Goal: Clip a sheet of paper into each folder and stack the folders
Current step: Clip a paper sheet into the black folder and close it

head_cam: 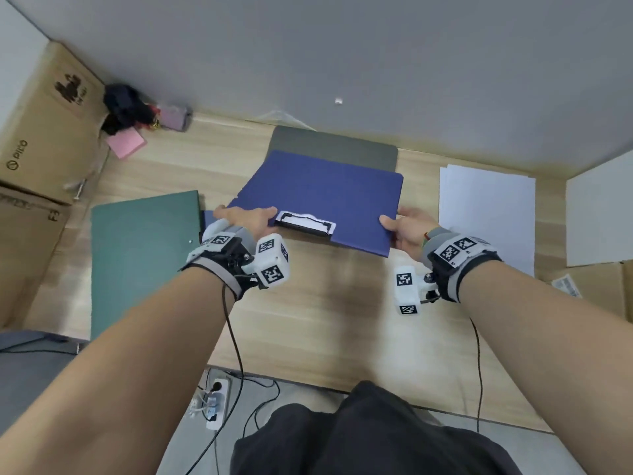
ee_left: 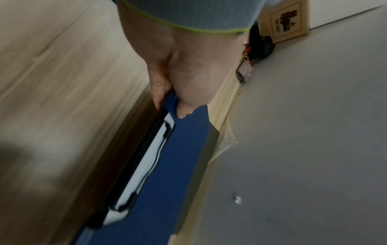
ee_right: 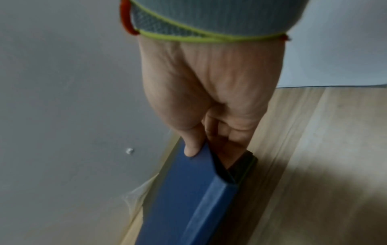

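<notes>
A closed blue folder [head_cam: 322,197] is held above the wooden desk, its near edge raised, with a metal clip [head_cam: 306,223] showing on that edge. My left hand [head_cam: 245,217] grips the folder's near left edge beside the clip, thumb on top. My right hand [head_cam: 404,228] pinches the near right corner, thumb on the cover [ee_right: 188,190] and fingers beneath. A dark grey folder [head_cam: 334,145] lies under the far end of the blue one. A green folder [head_cam: 144,255] lies closed at the left. A stack of white paper [head_cam: 486,210] lies at the right.
Cardboard boxes [head_cam: 37,132] stand at the left and another box [head_cam: 596,286] at the right edge. A black pouch [head_cam: 123,108], a phone and pink sticky notes [head_cam: 126,142] sit at the back left. A grey wall [head_cam: 342,56] bounds the desk's far side.
</notes>
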A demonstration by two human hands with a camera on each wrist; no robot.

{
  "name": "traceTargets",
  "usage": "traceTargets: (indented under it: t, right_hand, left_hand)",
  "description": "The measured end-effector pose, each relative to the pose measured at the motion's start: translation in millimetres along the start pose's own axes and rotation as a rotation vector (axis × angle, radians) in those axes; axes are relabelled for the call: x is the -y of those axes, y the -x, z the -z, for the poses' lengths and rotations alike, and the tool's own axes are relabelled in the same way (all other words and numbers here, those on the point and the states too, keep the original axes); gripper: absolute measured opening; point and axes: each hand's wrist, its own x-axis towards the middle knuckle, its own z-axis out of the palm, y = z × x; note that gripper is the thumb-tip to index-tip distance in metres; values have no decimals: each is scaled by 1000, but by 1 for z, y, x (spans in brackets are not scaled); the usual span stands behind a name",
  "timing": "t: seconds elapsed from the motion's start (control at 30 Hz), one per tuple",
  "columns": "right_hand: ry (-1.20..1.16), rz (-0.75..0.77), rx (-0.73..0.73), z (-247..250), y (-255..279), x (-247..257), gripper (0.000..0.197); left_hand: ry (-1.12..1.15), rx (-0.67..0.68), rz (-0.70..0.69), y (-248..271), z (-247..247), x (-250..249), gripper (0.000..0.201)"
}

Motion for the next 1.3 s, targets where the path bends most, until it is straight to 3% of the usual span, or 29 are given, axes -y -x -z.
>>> traceTargets:
  t: [0.07, 0.17, 0.27, 0.3, 0.43, 0.67, 0.77, 0.83, 1.0, 1.13, 1.3]
  right_hand:
    - [38, -12, -41, -5, -14, 1, 32]
    - [111, -31, -105, -11, -27, 2, 27]
    - [217, -27, -189, -17, -47, 6, 20]
    - [254, -25, -213, -17, -56, 5, 25]
    - [291, -44, -266, -19, -78, 5, 45]
    - [421, -88, -346, -16, -105, 0, 95]
    - [416, -86, -352, -8, -124, -9, 109]
    - [433, -78, -347, -11, -123, -6, 103]
    - [494, -41, -362, -25, -101, 9, 64]
    - [530, -82, -390, -27, -94, 12, 29]
    - [585, -90, -415, -27, -88, 11, 25]
  left_hand:
    - [-89, 42, -1, -15, 3, 0, 84]
    - [-71, 99, -44, -42, 0, 7, 92]
    - [-192, 145, -64, -59, -2, 1, 38]
    - [-212, 158, -78, -62, -3, -3, 30]
    - [-348, 235, -98, -75, -11, -12, 71]
    - [-428, 264, -88, -81, -17, -24, 65]
    - [-516, 246, -127, -102, -24, -18, 89]
    - [-552, 228, -124, -125, -30, -8, 98]
    - [-582, 263, -148, -88, -22, -27, 67]
    - [-566, 261, -159, -87, -23, -27, 69]
    - [-599, 287, -179, -89, -25, -26, 65]
